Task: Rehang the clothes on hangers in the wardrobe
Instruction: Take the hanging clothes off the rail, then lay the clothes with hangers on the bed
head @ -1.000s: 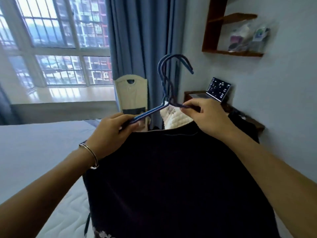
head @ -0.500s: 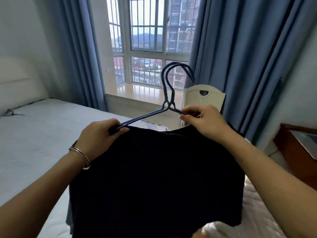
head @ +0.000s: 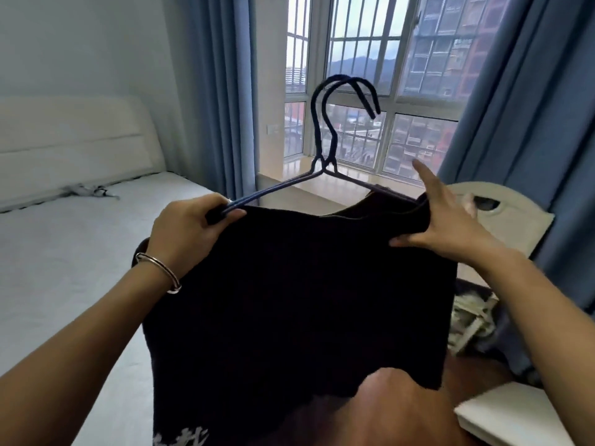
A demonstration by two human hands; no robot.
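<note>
A black garment (head: 299,294) hangs in front of me with white print near its bottom hem. Two dark blue wire hangers (head: 325,149) held together stick up from its neckline, hooks pointing right. My left hand (head: 190,230), a metal bangle on its wrist, is closed on the left hanger arm and the garment's left shoulder. My right hand (head: 447,220) pinches the garment's right shoulder between thumb and fingers, with the index finger raised. The right hanger arm disappears under the cloth. No wardrobe is in view.
A bed (head: 64,252) with a pale headboard (head: 70,140) lies on the left. Blue curtains (head: 219,91) frame a barred window (head: 370,75) ahead. A cream chair back (head: 502,217) stands at the right, a white surface (head: 515,413) at the lower right.
The view has swung left, from the shelf wall to the window and bed. My right hand slid from the hanger neck out to the garment's right shoulder; the left hand kept its grip.
</note>
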